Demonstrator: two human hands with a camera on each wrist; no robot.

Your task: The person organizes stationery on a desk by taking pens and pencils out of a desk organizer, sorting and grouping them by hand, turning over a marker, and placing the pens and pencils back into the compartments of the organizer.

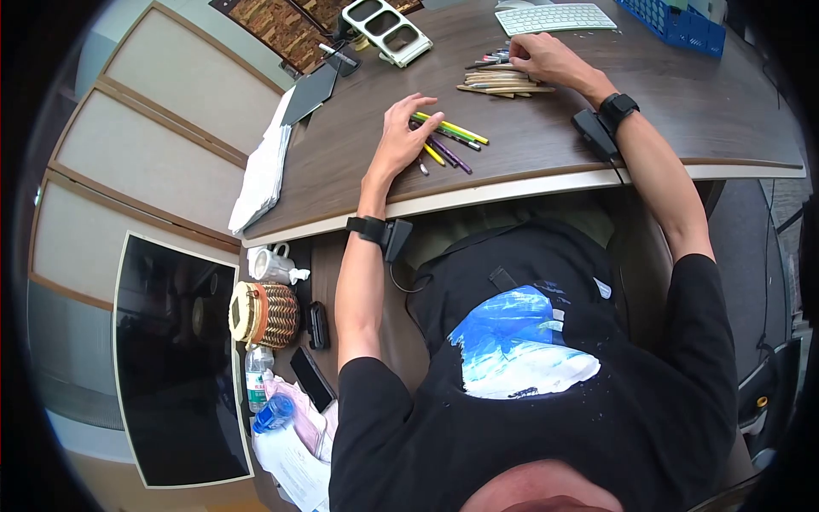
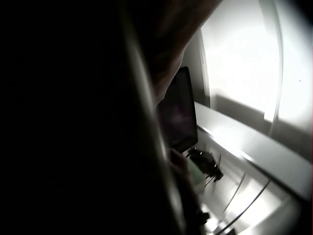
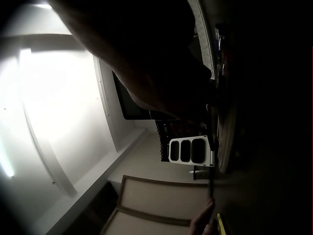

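In the head view my left hand rests over a loose group of coloured pencils, thumb spread from the fingers. A yellow-green pencil and a purple pencil stick out beyond it to the right. Farther back, my right hand reaches down with bent fingers at a pile of darker pens and pencils. Its fingertips are hidden, so I cannot tell whether they pinch one. Just in front of that hand lies a bundle of plain wooden pencils. The left wrist view is mostly dark.
A white holder with three openings stands at the back left, near a dark pen stand. Behind the right hand are a white keyboard and a blue basket. Stacked papers line the left table edge.
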